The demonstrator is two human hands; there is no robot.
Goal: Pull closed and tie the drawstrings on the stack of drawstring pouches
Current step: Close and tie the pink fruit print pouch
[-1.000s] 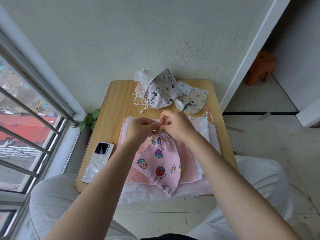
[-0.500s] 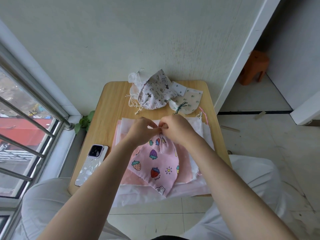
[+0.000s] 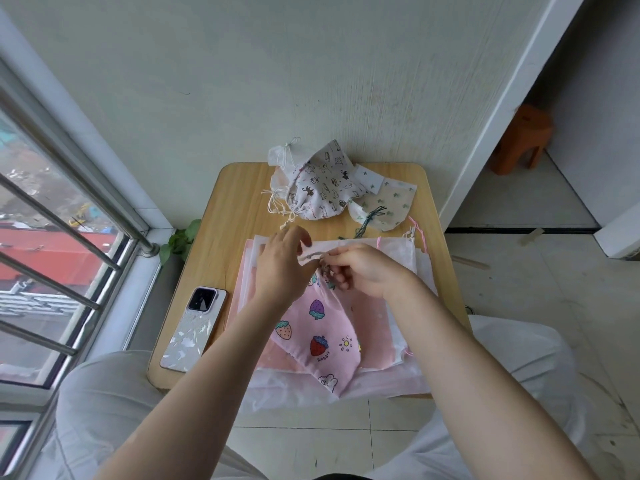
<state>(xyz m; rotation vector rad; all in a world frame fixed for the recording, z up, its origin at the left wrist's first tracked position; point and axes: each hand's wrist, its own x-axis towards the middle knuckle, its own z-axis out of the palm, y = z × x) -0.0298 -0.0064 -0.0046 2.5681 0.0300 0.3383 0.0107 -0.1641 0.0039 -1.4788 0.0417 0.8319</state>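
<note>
A pink strawberry-print pouch (image 3: 322,337) lies on top of a stack of flat pink and white pouches (image 3: 398,341), its mouth gathered tight under my hands. My left hand (image 3: 282,268) pinches one end of its pale drawstring (image 3: 310,257). My right hand (image 3: 360,268) pinches the other end just to the right. The cord runs short and taut between them. The knot area is partly hidden by my fingers.
A small wooden table (image 3: 239,202) carries the stack. Several tied pouches, cat print (image 3: 322,192) and clover print (image 3: 384,206), lie at its far edge by the wall. A phone (image 3: 194,329) rests at the left front. My knees sit below. An orange stool (image 3: 523,140) stands far right.
My hands have drawn slightly apart at the pouch mouth, stretching the cord between them. The left fingers have spread. The camera has shifted a little.
</note>
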